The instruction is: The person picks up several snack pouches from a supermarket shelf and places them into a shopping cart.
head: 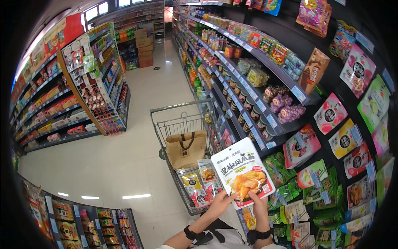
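A white snack pouch point(230, 158) with a food picture and writing is held up in front of me by its lower edge. My left hand point(221, 200) grips its lower left part, and my right hand point(258, 202) its bottom near the right corner, both thumbs on the front. Just left of the pouch stands a metal shopping cart point(160, 116). In the cart are a tan tote bag point(175, 149) with dark handles, a white pouch point(207, 173) like the held one, and yellow point(191, 181) and pink pouches point(199, 199). The held pouch covers part of the cart's right side.
On the right, hanging snack pouches point(330, 113) cover a dark display wall. Long shelves point(258, 121) of jars and packets run away beside the cart. Tiled floor point(133, 174) lies to the left, with a shelf unit point(49, 102) beyond and a snack rack point(84, 224) at lower left.
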Available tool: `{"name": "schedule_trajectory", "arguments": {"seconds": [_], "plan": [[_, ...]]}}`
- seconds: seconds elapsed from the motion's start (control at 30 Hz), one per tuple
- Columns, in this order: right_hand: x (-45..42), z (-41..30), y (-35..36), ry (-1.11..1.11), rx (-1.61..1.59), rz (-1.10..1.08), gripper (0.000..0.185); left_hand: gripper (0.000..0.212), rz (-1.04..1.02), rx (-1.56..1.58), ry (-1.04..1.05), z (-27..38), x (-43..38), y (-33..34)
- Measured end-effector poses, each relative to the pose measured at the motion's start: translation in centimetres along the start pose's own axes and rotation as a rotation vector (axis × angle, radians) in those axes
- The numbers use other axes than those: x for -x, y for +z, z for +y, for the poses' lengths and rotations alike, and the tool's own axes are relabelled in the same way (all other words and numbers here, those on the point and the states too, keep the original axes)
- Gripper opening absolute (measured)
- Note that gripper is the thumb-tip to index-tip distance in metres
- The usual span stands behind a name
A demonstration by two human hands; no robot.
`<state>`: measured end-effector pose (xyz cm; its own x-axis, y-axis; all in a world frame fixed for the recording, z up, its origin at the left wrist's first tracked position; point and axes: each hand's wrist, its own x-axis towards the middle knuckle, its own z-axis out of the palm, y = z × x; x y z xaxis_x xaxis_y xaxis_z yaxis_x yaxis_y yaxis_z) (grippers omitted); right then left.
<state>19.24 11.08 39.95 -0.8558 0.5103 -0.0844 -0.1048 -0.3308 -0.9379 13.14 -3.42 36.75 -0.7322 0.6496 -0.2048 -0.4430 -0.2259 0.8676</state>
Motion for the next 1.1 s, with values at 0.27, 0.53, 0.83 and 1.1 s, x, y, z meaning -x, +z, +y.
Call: {"name": "schedule_trajectory", "arguments": {"seconds": [0.27, 0.53, 0.83, 1.1], "plan": [[-13.2, 11.5, -2.9, 0.231, 0.233, -0.231, 0.05, 0.028, 0.105, -0.09, -0.222, -9.7, -5.3, -8.9], [-25.1, 28.8, -6.4, 0.316, 0.814, -0.222, 0.03, 0.025, 0.35, -0.06, -0.44, -12.9, -4.6, -14.1], [-32.6, 35.4, -1.9, 0.396, 1.216, -0.252, 0.037, 0.02, 0.694, 0.026, -0.529, -17.4, -0.9, -16.1], [-37.8, 38.1, 0.8, 0.521, 1.263, -0.162, 0.031, 0.019, 0.836, 0.021, -0.578, -20.2, 0.8, -18.0]]}}
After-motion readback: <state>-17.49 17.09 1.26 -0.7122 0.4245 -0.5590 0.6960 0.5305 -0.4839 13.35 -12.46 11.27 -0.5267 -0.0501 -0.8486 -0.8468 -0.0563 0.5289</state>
